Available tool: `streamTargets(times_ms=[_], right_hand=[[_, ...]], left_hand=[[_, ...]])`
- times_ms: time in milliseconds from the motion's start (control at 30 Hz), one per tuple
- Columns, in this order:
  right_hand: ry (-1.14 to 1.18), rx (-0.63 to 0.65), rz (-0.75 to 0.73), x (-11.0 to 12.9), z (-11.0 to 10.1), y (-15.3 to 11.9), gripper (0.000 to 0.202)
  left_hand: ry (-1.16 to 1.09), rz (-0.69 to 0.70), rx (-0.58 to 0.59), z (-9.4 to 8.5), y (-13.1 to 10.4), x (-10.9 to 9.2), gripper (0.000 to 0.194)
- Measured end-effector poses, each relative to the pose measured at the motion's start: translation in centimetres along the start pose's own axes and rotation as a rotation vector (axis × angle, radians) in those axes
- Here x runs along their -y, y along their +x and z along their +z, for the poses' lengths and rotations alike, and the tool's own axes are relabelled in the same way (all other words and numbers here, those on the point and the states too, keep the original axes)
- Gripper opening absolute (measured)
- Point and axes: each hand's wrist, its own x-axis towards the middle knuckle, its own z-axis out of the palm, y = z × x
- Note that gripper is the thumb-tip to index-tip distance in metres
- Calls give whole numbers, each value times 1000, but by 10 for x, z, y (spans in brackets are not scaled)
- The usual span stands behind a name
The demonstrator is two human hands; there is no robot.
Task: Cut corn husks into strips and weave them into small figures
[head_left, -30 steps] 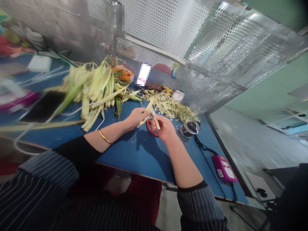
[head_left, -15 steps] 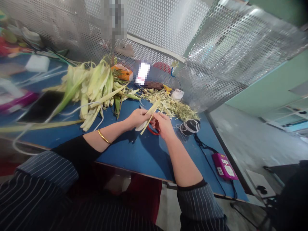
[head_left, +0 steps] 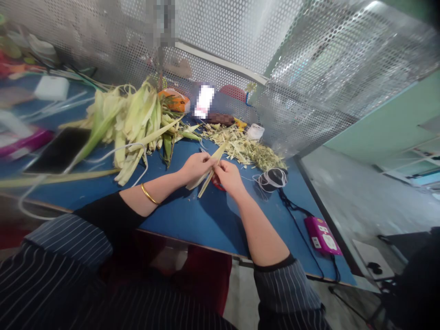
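Observation:
In the head view, my left hand (head_left: 196, 167) pinches a pale strip of corn husk (head_left: 220, 150) over the blue table. My right hand (head_left: 229, 176) is closed on the same husk, its thumb and forefinger meeting the left fingertips. Below the hands the husk parts into two loose tails. Red scissor-like handles (head_left: 218, 184) show partly under my right hand; whether they lie on the table or in its fingers I cannot tell. A big heap of corn husks (head_left: 137, 114) spreads to the left, and cut husk scraps (head_left: 240, 149) lie beyond my hands.
To the right stand a dark spool wrapped in white cord (head_left: 273, 178) and a purple power strip (head_left: 322, 236) with black cable. A black-screened phone (head_left: 58, 151) with a white cable lies left. A perforated metal screen (head_left: 223, 50) rises behind the blue table (head_left: 192, 224).
The husk's lower ends have swung down and spread apart. My right hand has shifted slightly, covering more of the red handles; my left hand stays nearly in place.

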Motion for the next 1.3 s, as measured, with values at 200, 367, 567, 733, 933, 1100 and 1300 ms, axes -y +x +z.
streamTargets(times_ms=[200, 367, 567, 733, 933, 1100, 1300], right_hand=[[317, 133, 159, 5, 1, -5, 28], [613, 229, 281, 19, -11, -9, 24], [795, 351, 231, 38, -29, -15, 23], [752, 250, 109, 44, -36, -18, 26], [864, 143, -79, 43, -43, -19, 21], [1074, 134, -193, 40, -53, -17, 23], [1181, 106, -383, 36, -65, -17, 26]], left_hand=[[221, 128, -10, -1, 0, -1, 26], [250, 170, -52, -4, 3, -2, 28], [189, 123, -94, -6, 7, 5, 30], [166, 102, -109, -6, 8, 8, 30], [131, 7, -116, -6, 11, 11, 30], [184, -29, -91, -9, 12, 13, 32], [25, -211, -108, -11, 15, 10, 29]])
